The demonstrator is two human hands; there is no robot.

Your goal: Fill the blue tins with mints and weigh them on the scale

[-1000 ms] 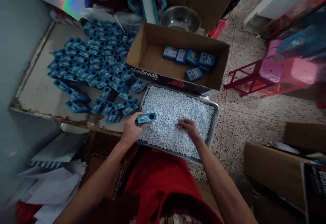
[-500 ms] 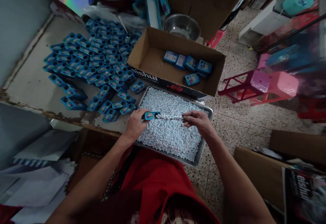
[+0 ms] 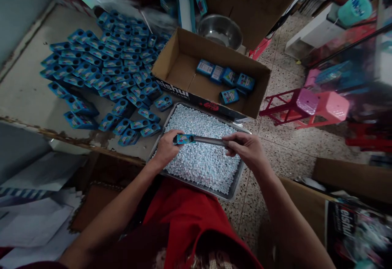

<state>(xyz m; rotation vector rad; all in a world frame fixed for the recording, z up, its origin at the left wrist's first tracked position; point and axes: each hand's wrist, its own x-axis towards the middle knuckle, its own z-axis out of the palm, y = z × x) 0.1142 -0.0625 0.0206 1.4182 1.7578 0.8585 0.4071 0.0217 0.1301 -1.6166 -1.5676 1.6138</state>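
A: We hold the small blue box (image 3: pixel 183 139) in our left hand (image 3: pixel 167 148), with the fingers closed around it, just above the tray (image 3: pixel 229 197) of white pellets (image 3: pixel 202 163).

B: Yes, and our right hand (image 3: pixel 246 148) is closed on a narrow grey strip (image 3: pixel 210 140). Its far end meets the open end of the box. We cannot tell if pellets lie on the strip.

A: What could go wrong, in our opinion?

B: If we tilt the strip sideways, anything on it can roll off. Over the tray this is harmless, but our right hand is near the tray's edge, above the floor (image 3: pixel 275 146).

A: Also the box is thin card, we think. If we press too hard, the opening may flatten and the strip may catch.

B: And the tray itself seems to stick out past the table (image 3: pixel 27 97). If our arms push it, it could tip.

A: The cardboard carton (image 3: pixel 183 69) stands just behind the tray, so a sudden move could knock it.
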